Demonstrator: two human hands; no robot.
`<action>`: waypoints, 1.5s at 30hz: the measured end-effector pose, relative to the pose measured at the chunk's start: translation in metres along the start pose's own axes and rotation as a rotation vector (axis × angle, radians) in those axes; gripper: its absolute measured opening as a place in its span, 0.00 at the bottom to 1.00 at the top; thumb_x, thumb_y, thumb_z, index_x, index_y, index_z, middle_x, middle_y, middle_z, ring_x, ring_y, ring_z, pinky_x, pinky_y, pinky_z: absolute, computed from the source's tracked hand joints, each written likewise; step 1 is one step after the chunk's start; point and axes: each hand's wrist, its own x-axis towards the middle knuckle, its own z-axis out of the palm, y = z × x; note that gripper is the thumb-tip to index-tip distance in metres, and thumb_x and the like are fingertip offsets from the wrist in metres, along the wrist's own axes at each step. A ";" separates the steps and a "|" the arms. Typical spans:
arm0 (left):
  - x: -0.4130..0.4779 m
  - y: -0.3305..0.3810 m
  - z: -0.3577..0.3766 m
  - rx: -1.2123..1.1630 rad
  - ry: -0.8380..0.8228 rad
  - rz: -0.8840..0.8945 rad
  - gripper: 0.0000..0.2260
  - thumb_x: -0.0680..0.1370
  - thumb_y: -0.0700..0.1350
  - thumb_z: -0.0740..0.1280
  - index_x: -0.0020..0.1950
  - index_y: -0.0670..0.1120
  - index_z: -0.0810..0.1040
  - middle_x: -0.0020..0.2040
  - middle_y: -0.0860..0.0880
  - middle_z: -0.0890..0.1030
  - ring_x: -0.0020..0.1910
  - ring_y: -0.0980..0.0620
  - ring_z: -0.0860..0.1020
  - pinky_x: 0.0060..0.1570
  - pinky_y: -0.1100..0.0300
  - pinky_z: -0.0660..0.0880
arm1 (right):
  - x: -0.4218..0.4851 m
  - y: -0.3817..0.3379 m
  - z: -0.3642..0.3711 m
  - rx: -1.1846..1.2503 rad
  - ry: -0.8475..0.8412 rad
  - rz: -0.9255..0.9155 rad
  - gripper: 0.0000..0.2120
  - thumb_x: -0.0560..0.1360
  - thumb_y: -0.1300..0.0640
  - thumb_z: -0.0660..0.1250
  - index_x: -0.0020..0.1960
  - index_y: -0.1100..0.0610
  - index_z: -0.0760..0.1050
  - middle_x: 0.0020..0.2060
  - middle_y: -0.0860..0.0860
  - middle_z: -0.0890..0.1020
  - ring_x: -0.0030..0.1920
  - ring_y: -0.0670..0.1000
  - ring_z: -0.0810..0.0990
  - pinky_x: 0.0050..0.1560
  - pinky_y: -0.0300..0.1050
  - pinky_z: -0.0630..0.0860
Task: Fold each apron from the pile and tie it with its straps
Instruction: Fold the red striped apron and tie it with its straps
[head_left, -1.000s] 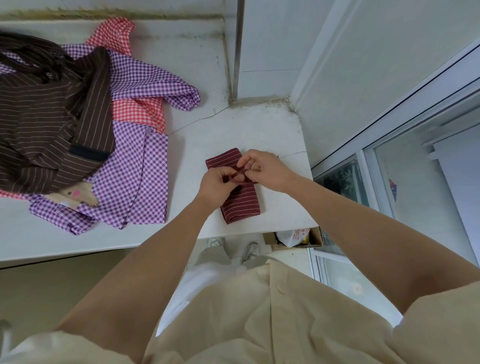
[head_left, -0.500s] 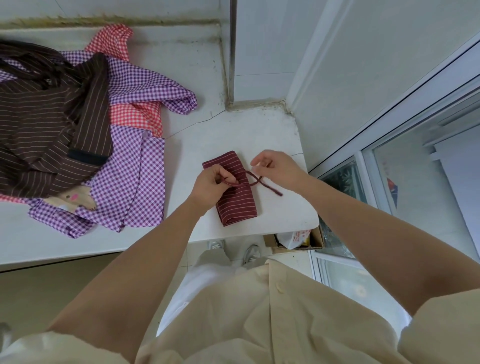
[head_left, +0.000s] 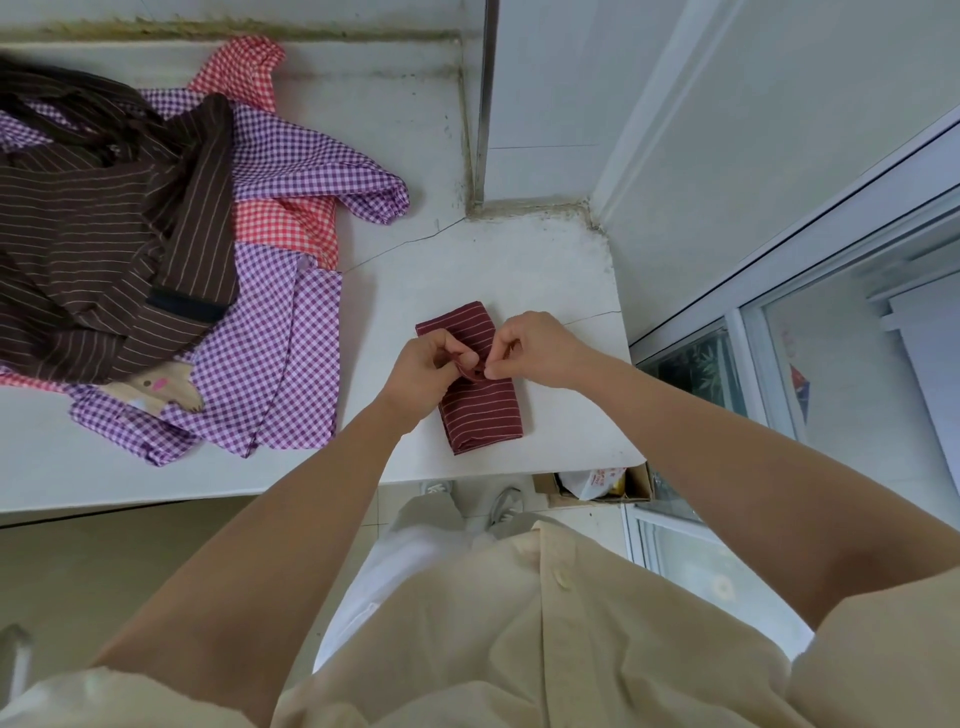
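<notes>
The step in hand looks like the tying. The maroon apron (head_left: 480, 410) is already folded into a small packet and lies flat on the table (head_left: 545, 270), with both hands meeting over its middle. The left hand (head_left: 418, 371) has its fingers (head_left: 460, 358) curled in, and a short loop of the strap (head_left: 470, 370) shows between them. The right hand (head_left: 537, 348) pinches the same strap with thumb and forefinger closed tight, right against the left fingertips.

By my reading the knot is being made or drawn shut and is not yet finished. The next move probably calls for pulling the two ends apart evenly while keeping the packet from unfolding, because the cloth is soft and its folds would slip if the strap dragged sideways. Then the packet can be set aside and another apron taken from the pile (head_left: 156, 249). That pile lies well to the left of the maroon apron and somewhat beyond it: a brown striped apron (head_left: 93, 234) on top of a purple checked apron (head_left: 291, 338) and a red checked apron (head_left: 280, 223), all unfolded.

Much of the knot is hidden. The hands cover the middle of the maroon apron, so I cannot tell whether the strap goes fully round it or where its loose ends are. The pile's left side is cut off by the frame edge, so how many aprons remain is unclear. Just nearer than the maroon apron, under the table edge, a cardboard box (head_left: 543, 486) shows only partly.
</notes>
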 end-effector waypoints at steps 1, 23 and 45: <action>0.000 -0.001 -0.001 -0.005 0.001 -0.002 0.05 0.77 0.32 0.68 0.44 0.40 0.78 0.40 0.43 0.82 0.39 0.50 0.80 0.49 0.58 0.78 | 0.003 -0.001 0.003 -0.028 0.036 0.003 0.05 0.69 0.60 0.77 0.39 0.55 0.81 0.35 0.42 0.80 0.37 0.42 0.76 0.45 0.41 0.75; -0.003 -0.005 0.000 -0.070 0.057 -0.018 0.06 0.72 0.31 0.72 0.42 0.41 0.82 0.39 0.48 0.84 0.42 0.52 0.81 0.50 0.60 0.79 | 0.007 -0.010 0.014 0.254 0.063 0.037 0.22 0.79 0.61 0.65 0.72 0.53 0.70 0.51 0.54 0.69 0.47 0.47 0.71 0.50 0.35 0.67; -0.002 -0.009 0.004 0.072 0.088 0.014 0.11 0.71 0.30 0.74 0.39 0.46 0.82 0.40 0.46 0.83 0.42 0.50 0.80 0.54 0.53 0.79 | 0.012 -0.001 0.001 -0.476 0.083 -0.123 0.11 0.79 0.64 0.61 0.61 0.61 0.72 0.52 0.55 0.76 0.51 0.58 0.77 0.50 0.52 0.73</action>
